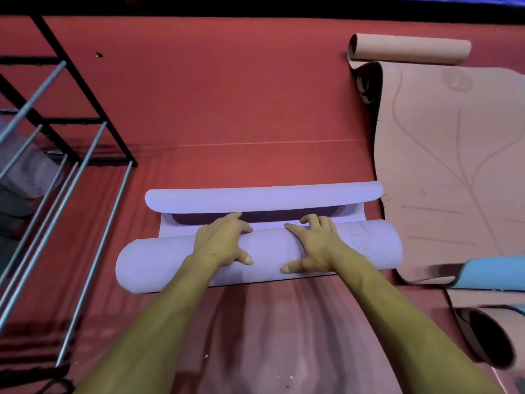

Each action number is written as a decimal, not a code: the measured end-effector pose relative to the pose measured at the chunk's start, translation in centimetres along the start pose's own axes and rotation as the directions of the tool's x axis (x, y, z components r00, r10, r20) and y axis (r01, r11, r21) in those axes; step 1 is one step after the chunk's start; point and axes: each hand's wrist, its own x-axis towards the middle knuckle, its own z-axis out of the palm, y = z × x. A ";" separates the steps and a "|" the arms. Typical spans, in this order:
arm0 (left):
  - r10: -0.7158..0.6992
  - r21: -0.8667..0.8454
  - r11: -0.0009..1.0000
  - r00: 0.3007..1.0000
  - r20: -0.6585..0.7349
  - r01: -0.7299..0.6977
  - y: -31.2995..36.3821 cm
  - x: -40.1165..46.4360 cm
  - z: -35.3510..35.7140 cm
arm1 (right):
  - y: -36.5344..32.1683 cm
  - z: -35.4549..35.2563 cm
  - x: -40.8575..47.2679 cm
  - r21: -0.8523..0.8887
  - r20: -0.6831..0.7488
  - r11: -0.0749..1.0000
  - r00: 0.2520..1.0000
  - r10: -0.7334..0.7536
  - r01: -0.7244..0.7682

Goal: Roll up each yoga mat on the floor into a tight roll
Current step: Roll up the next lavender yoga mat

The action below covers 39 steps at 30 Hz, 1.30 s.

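On the red floor (227, 95) in front of us lies the lavender yoga mat (258, 251), nearly all rolled, with only a short curled tail left flat beyond it. Our left hand (224, 240) and right hand (315, 245) press down near the middle of the roll, fingers spread and draped over its far side, thumbs behind, likely to keep the winding tight and even. Beside it, a tan yoga mat (443, 166) waits, mostly unrolled.

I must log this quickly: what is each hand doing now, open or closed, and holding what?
Left hand: open, fingers spread, pressing on the purple mat roll.
Right hand: open, fingers spread, pressing on the same roll.
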 end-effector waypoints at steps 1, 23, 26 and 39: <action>0.003 -0.001 1.000 1.000 -0.011 -0.003 0.0 0.1 0.0 | -0.2 0.2 0.1 -0.019 0.004 1.000 1.000 0.002 -0.002; -0.027 0.289 0.954 0.985 -0.172 0.076 -0.5 0.0 5.3 | 0.2 2.0 0.4 -0.158 -0.205 0.987 0.979 -0.019 -0.014; 0.013 0.259 0.966 0.993 -0.120 0.019 -1.6 0.5 3.9 | -0.1 1.0 0.8 -0.203 -0.172 0.979 0.985 -0.001 -0.034; -0.042 0.084 0.995 0.999 -0.023 0.044 -1.2 -0.8 1.6 | -0.5 -1.2 0.3 -0.143 0.059 0.988 0.997 0.058 -0.049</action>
